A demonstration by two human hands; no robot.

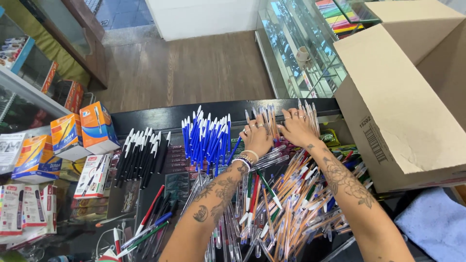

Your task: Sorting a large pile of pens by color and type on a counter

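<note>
Both hands [276, 131] flat on pens [272, 194].

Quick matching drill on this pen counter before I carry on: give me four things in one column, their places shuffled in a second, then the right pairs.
Things:
1. blue-capped pens
2. black-capped pens
3. cardboard box
4. orange and blue pen cartons

Places:
A. far right, lying on its side with the flaps open
B. stacked at the left edge of the counter
C. fanned out just beside the left hand
D. a row between the cartons and the blue-capped group

Pairs: 1-C, 2-D, 3-A, 4-B

Both hands, the right hand too, rest flat on clear-barrelled pens.
</note>
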